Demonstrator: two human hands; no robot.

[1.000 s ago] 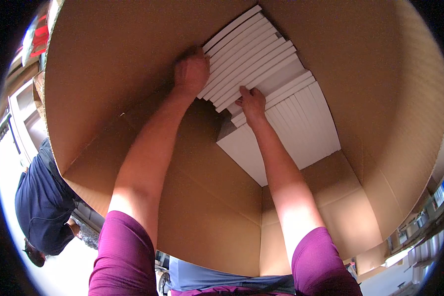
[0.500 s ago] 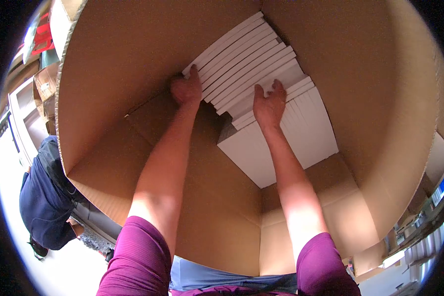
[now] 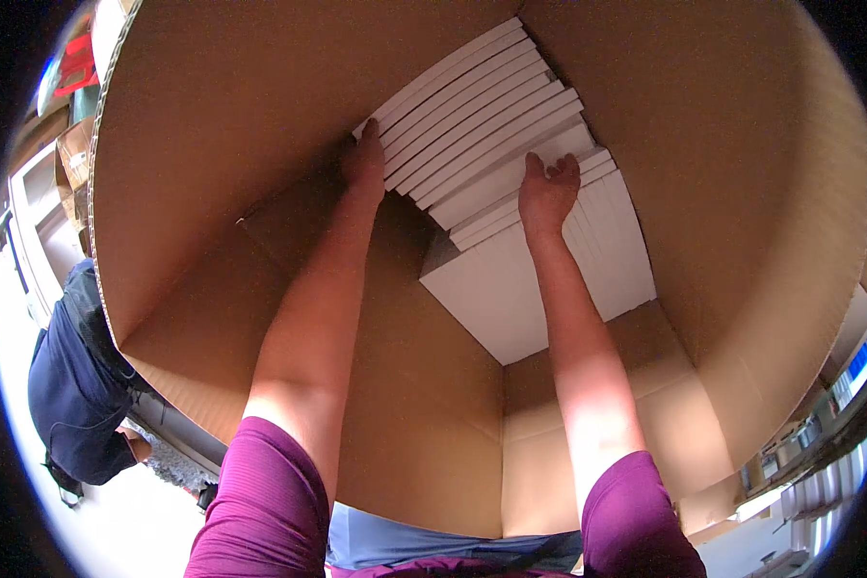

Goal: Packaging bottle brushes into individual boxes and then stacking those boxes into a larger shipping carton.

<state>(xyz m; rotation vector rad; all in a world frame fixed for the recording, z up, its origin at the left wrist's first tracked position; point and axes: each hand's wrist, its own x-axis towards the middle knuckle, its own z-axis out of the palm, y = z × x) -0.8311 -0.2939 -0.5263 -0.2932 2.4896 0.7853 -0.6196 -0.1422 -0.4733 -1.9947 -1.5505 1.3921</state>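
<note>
Inside a deep cardboard box, a stack of thin white panels (image 3: 482, 106) leans at a slant in the far corner, their edges stepped like stairs. Nearer to me, more white panels (image 3: 588, 250) stand packed tightly together. My left hand (image 3: 364, 166) is at the left end of the slanted stack, its thumb side along the panel ends. Its other fingers are in shadow and mostly hidden. My right hand (image 3: 551, 193) is over the step between the two groups, fingers bent and apart, with nothing seen in it.
High walls of the cardboard box (image 3: 732, 193) surround both forearms, and its near rim crosses in front of my body. Outside on the left is a person in dark clothes (image 3: 77, 385). Shelving with goods (image 3: 819, 443) stands at the right.
My right hand has moved a little right across the white panels. My left hand has shifted slightly up along the panel ends. The view has tilted a bit.
</note>
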